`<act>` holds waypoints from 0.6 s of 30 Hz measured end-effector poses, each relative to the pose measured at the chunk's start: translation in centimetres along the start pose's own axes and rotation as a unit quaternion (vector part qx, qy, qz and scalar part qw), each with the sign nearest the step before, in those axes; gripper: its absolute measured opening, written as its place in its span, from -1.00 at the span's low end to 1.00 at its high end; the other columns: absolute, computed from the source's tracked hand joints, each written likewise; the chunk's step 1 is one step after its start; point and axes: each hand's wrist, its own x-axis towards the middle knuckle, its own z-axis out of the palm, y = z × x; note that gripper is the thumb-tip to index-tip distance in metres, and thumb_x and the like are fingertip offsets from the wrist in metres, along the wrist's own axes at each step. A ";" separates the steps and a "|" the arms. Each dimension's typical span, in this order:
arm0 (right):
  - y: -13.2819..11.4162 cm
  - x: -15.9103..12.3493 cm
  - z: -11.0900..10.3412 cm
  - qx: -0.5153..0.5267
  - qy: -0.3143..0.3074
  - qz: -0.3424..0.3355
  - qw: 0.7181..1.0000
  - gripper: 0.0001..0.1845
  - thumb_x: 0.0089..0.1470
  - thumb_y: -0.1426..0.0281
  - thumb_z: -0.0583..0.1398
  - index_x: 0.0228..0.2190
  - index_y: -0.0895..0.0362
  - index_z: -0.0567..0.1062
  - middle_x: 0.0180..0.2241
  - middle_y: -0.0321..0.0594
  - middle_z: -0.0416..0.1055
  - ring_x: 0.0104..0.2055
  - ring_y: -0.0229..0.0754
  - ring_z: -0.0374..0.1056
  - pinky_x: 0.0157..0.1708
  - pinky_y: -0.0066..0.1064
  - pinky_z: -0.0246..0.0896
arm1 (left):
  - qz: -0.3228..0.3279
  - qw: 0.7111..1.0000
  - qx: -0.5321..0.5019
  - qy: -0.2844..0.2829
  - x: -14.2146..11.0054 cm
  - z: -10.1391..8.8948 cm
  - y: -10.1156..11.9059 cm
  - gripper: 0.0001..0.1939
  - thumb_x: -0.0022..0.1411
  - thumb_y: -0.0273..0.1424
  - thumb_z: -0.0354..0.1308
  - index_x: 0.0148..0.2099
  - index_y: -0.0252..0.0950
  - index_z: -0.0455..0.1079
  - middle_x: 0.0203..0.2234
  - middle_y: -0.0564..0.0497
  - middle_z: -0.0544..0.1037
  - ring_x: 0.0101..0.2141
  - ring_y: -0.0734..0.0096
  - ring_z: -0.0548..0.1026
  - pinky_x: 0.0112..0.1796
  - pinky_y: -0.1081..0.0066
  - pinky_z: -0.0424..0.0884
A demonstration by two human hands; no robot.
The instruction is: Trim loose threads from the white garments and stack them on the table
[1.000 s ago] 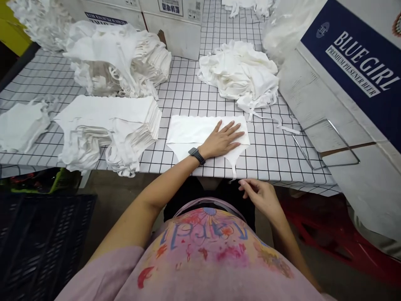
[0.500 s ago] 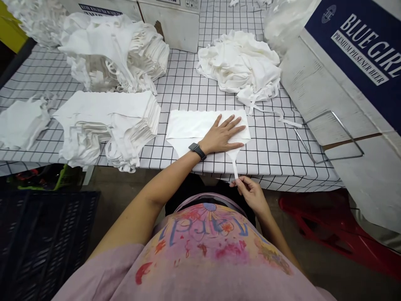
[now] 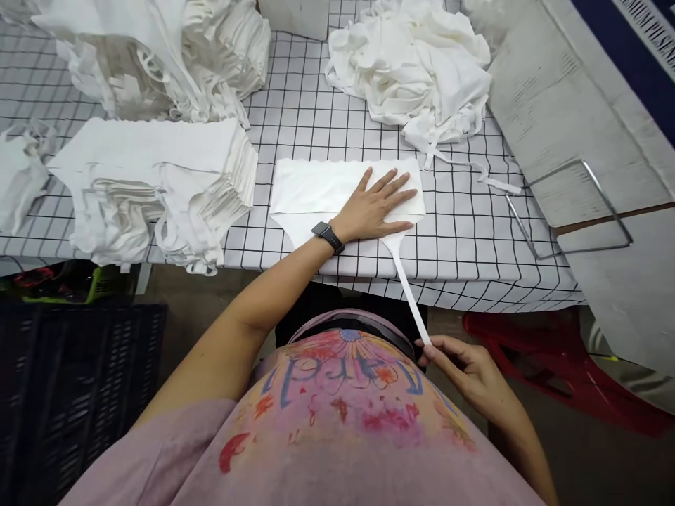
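A flat white garment piece [image 3: 316, 190] lies on the checked tablecloth [image 3: 458, 239] in front of me. My left hand [image 3: 377, 207], with a dark watch on the wrist, presses flat on its right half, fingers spread. A narrow white strap [image 3: 408, 292] runs from the piece's lower right corner off the table edge toward my body, pulled straight. My right hand [image 3: 464, 365] pinches the strap's end below the table, near my waist.
A neat stack of white pieces [image 3: 158, 176] sits to the left, with a looser heap [image 3: 158, 56] behind it. A crumpled white pile [image 3: 416, 63] lies at the back right. A cardboard box [image 3: 569, 126] with a wire handle [image 3: 574, 211] leans at right. A dark crate [image 3: 68, 393] and red stool [image 3: 553, 365] stand below.
My right hand took hold of the hanging strap and drew it out toward my waist until taut. My left hand stayed pressed on the piece. The view tilted downward.
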 end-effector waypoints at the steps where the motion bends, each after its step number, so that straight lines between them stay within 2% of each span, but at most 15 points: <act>1: 0.1 -0.4 -0.3 0.001 -0.006 0.006 1.000 -0.61 0.26 0.01 0.20 -0.18 0.02 0.67 -0.33 -0.20 0.64 -0.24 -0.01 0.56 -0.25 -0.31 0.41 | 0.000 1.000 -0.002 0.001 0.0 0.0 0.0 -0.28 0.37 0.12 0.05 0.48 0.09 0.10 0.48 0.09 0.11 0.49 -0.02 -0.05 0.44 -0.18 -0.38; 5: -0.2 -1.8 -1.5 0.002 0.014 0.024 1.000 -0.48 0.24 0.04 0.25 0.15 -0.04 0.52 -0.39 -0.25 0.64 -0.31 -0.04 0.56 -0.38 -0.34 0.41 | -0.003 1.000 -0.007 -0.002 0.0 0.1 0.0 -0.26 0.36 0.13 0.05 0.48 0.08 0.10 0.48 0.09 0.10 0.50 -0.07 -0.08 0.44 -0.18 -0.40; 6: -0.5 -2.0 -1.7 0.004 0.025 0.025 0.999 -0.46 0.23 0.06 0.26 0.18 -0.06 0.49 -0.42 -0.26 0.63 -0.34 -0.05 0.55 -0.41 -0.35 0.39 | -0.004 1.000 -0.005 -0.004 0.0 0.1 0.0 -0.26 0.36 0.13 0.05 0.48 0.08 0.10 0.48 0.10 0.10 0.50 -0.06 -0.08 0.44 -0.18 -0.41; 8: -1.0 -2.4 -2.2 0.010 0.035 0.021 0.999 -0.60 0.22 0.08 0.27 0.04 -0.07 0.57 -0.45 -0.27 0.61 -0.41 -0.09 0.52 -0.48 -0.38 0.37 | -0.004 1.000 -0.003 -0.010 0.0 0.0 0.0 -0.27 0.36 0.14 0.03 0.48 0.09 0.09 0.48 0.11 0.09 0.50 -0.04 -0.09 0.44 -0.19 -0.42; 10: -1.4 -2.6 -2.5 0.022 0.026 0.004 0.999 -0.75 0.21 0.09 0.28 -0.22 -0.04 0.65 -0.47 -0.23 0.60 -0.43 -0.11 0.51 -0.48 -0.40 0.37 | -0.004 1.000 0.000 -0.014 0.0 0.0 0.0 -0.27 0.37 0.15 0.02 0.48 0.09 0.09 0.49 0.11 0.08 0.50 -0.02 -0.09 0.43 -0.20 -0.43; 12: -1.5 -2.6 -2.7 0.052 0.012 -0.013 0.998 -0.73 0.22 0.10 0.27 -0.32 -0.02 0.68 -0.44 -0.18 0.62 -0.39 -0.08 0.53 -0.43 -0.38 0.42 | -0.003 1.000 0.003 -0.014 0.0 0.0 0.0 -0.27 0.37 0.16 0.00 0.48 0.08 0.08 0.49 0.10 0.07 0.50 -0.01 -0.09 0.43 -0.19 -0.42; 15: -1.0 -1.7 -2.5 0.143 0.013 -0.014 0.990 -0.70 0.28 0.12 0.22 -0.17 -0.04 0.72 -0.32 -0.11 0.67 -0.42 -0.12 0.49 -0.46 -0.37 0.41 | 0.001 1.000 0.009 -0.011 0.0 0.0 0.0 -0.27 0.39 0.15 -0.01 0.49 0.06 0.08 0.49 0.09 0.08 0.50 -0.01 -0.08 0.43 -0.18 -0.41; 18: -0.3 0.2 -1.8 0.227 0.032 -0.038 0.973 -0.68 0.28 0.20 0.26 0.01 -0.09 0.67 -0.13 -0.09 0.68 -0.55 -0.26 0.31 -0.52 -0.37 0.33 | 0.006 1.000 0.015 -0.008 0.0 0.1 -0.1 -0.26 0.40 0.15 -0.05 0.50 0.05 0.05 0.49 0.08 0.07 0.50 -0.02 -0.08 0.43 -0.18 -0.42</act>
